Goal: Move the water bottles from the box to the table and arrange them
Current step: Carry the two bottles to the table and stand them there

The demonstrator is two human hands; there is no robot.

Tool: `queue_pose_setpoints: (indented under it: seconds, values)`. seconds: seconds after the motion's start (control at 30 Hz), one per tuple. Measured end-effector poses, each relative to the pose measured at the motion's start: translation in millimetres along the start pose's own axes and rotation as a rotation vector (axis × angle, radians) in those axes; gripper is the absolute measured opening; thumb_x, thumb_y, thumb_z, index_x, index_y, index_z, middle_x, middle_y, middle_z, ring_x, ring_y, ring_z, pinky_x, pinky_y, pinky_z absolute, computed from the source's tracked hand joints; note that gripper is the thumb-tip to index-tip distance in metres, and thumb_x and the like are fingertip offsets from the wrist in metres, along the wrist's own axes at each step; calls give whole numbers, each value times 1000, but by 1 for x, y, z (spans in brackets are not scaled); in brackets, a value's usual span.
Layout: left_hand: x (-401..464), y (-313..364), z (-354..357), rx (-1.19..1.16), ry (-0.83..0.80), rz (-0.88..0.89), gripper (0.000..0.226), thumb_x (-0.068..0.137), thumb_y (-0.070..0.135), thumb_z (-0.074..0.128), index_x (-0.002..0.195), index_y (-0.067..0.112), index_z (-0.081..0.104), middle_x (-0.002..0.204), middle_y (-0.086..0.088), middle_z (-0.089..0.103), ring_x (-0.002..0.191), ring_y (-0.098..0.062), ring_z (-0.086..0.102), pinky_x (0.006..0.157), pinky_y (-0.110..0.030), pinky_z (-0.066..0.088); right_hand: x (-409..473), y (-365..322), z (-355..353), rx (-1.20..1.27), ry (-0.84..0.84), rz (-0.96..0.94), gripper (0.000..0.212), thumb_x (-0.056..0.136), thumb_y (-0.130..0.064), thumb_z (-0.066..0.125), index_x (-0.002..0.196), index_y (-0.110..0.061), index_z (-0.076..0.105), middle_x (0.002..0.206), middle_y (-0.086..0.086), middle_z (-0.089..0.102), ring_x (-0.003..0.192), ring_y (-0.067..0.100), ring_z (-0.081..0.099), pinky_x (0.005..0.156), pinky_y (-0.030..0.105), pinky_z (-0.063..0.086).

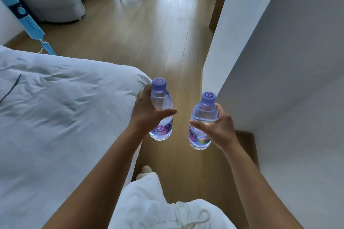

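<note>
While the left hand (144,111) grips 1 upright bottle (161,109), the right hand (218,126) grips another bottle (202,122).

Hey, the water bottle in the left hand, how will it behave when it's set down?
The left bottle looks full, so probably hefty for its size. Its thin clear wall may dent under the left hand. Tall with a narrow base, it could tip, then roll.
</note>
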State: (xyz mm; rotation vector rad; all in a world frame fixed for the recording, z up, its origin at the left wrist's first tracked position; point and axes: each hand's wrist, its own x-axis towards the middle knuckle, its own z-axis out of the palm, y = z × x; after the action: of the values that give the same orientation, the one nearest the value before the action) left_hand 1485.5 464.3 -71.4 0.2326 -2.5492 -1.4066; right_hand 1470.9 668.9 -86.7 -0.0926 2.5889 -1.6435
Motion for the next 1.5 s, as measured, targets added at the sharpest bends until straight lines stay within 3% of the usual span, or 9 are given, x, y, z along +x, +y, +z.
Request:
queue_pose_setpoints:
  seconds: [0.23, 0.47, 0.63, 0.83, 1.03, 1.17, 1.27, 1.5]
  values:
    - [175, -14, 10, -59, -49, 9, 75, 61, 27, 88, 123, 17, 47, 113, 0, 57, 100, -19, 55, 88, -33, 48, 165, -11, 30, -17, 71, -22, 56, 61, -26, 87, 108, -14, 57, 95, -1, 65, 86, 13, 64, 72, 18, 49]
    - [357, -9, 6, -58, -96, 82, 77, 62, 27, 87, 126, 17, 46, 108, 5, 52, 99, -19, 52, 86, -30, 44, 329, -40, 47, -34, 150, -9, 58, 63, -34, 84, 110, -21, 53, 99, -6, 62, 90, 14, 62, 80, 26, 52]
    - [460, -9, 19, -69, -125, 91, 72, 60, 27, 88, 119, 23, 48, 106, 6, 56, 97, -16, 55, 82, -27, 41, 427, -47, 48, -66, 177, -12, 58, 66, -36, 82, 112, -19, 52, 99, -6, 60, 87, 12, 60, 77, 15, 49]
    - [585, -11, 55, -93, -150, 64, 69, 60, 26, 88, 117, 25, 49, 110, 1, 61, 99, -17, 58, 84, -29, 46, 554, -40, 44, -68, 160, 3, 58, 71, -35, 78, 116, -11, 53, 107, 4, 63, 96, 20, 61, 90, 33, 52]
    - [728, 0, 106, -100, -147, 57, 66, 62, 24, 87, 117, 24, 48, 114, -2, 60, 104, -18, 57, 87, -32, 46, 709, -26, 25, -62, 161, 7, 59, 66, -34, 82, 114, -14, 53, 98, -5, 61, 89, 15, 60, 79, 23, 52]
    - [817, 15, 133, -105, -137, 47, 64, 63, 24, 86, 111, 31, 45, 113, 0, 61, 104, -18, 57, 89, -36, 48, 812, -30, 6, -55, 203, 21, 57, 66, -34, 82, 110, -20, 48, 88, -13, 54, 80, 11, 57, 68, 9, 44]
    - [877, 20, 149, -104, -130, 46, 64, 64, 25, 86, 111, 33, 43, 113, 1, 61, 104, -19, 57, 90, -39, 50, 877, -32, -8, -53, 209, 18, 55, 66, -34, 82, 107, -23, 47, 89, -13, 53, 80, 9, 57, 67, 8, 42]
    - [1010, 15, 194, -129, -165, 48, 64, 62, 25, 87, 110, 32, 44, 110, 0, 61, 100, -18, 58, 83, -31, 48, 1000, -24, -14, -96, 248, 28, 57, 66, -37, 81, 111, -15, 52, 94, -5, 57, 82, 12, 58, 68, 10, 44]
